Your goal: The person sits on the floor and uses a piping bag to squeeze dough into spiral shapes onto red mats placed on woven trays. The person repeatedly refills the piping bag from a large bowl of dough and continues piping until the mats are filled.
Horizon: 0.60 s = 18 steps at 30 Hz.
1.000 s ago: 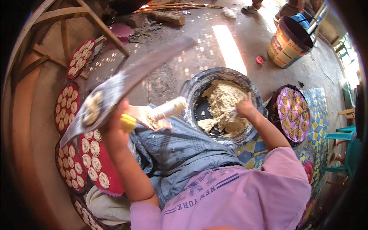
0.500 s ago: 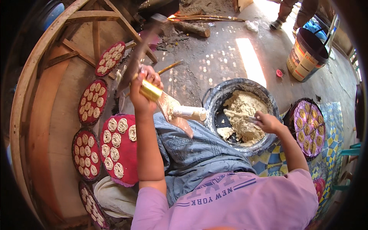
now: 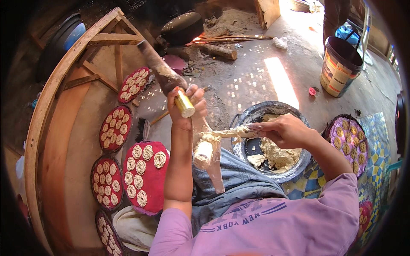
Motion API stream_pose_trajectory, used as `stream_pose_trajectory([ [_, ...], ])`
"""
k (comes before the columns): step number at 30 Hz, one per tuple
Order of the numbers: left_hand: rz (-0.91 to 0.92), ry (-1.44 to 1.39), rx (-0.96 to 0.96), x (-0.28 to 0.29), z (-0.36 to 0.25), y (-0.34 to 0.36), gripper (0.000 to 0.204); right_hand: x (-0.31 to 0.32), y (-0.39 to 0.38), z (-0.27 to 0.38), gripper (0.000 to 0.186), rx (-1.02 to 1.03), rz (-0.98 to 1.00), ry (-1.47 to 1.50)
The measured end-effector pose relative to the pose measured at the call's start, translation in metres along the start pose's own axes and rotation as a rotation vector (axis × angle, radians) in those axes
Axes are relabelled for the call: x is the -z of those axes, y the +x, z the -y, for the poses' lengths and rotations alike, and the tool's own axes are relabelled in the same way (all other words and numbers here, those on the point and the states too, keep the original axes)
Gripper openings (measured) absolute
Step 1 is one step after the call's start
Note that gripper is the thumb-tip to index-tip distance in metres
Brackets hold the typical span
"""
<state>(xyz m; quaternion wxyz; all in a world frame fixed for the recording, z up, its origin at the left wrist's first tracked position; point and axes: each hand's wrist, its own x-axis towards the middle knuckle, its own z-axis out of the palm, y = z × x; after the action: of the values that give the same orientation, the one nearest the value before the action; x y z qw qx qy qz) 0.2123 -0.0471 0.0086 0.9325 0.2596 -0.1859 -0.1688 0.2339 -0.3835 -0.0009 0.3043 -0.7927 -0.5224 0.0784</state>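
My left hand (image 3: 187,106) is closed round a wooden press (image 3: 216,176), with a gold-coloured cylinder (image 3: 184,103) under the fingers. A long dark wooden arm (image 3: 160,66) rises from it. Low on the press, a white tube (image 3: 203,152) has pale dough round its mouth. My right hand (image 3: 286,131) grips a dough-coated flat stick (image 3: 235,132), its tip reaching the dough by the tube. Below that hand stands a black basin (image 3: 297,164) holding crumbly pale dough (image 3: 277,154). Beside my left forearm is a red round tray (image 3: 153,187) with coiled dough rosettes.
More red trays (image 3: 107,169) of rosettes line the left, beside a wooden frame (image 3: 36,128). A purple tray (image 3: 348,147) lies on a patterned mat (image 3: 376,147) at right. A bucket (image 3: 340,66) stands far right near a person's leg (image 3: 335,19). Fire burns under a dark pot (image 3: 183,27).
My right hand has lifted the dough-laden stick from the basin leftward to the press tube. The press has been turned, so the tube now points toward me. The view has shifted slightly.
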Motion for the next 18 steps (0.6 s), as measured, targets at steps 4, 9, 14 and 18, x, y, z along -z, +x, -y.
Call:
stream_pose_trajectory([
  [4, -0.049, 0.005, -0.244, -0.001, -0.025, -0.024, 0.034, -0.006, -0.010, 0.000, 0.043, -0.045, -0.015, 0.055],
  [9, -0.436, 0.284, -0.813, -0.022, -0.027, -0.032, 0.032, -0.042, -0.018, -0.006, 0.044, -0.202, -0.111, 0.290],
  [14, -0.731, 0.606, -1.396, -0.053, 0.017, -0.008, 0.025, -0.070, -0.010, -0.007, 0.038, -0.431, -0.160, 0.825],
  [18, -0.731, 0.925, -1.539, -0.062, 0.043, 0.012, 0.022, -0.080, -0.009, -0.005, 0.039, -0.405, -0.114, 1.002],
])
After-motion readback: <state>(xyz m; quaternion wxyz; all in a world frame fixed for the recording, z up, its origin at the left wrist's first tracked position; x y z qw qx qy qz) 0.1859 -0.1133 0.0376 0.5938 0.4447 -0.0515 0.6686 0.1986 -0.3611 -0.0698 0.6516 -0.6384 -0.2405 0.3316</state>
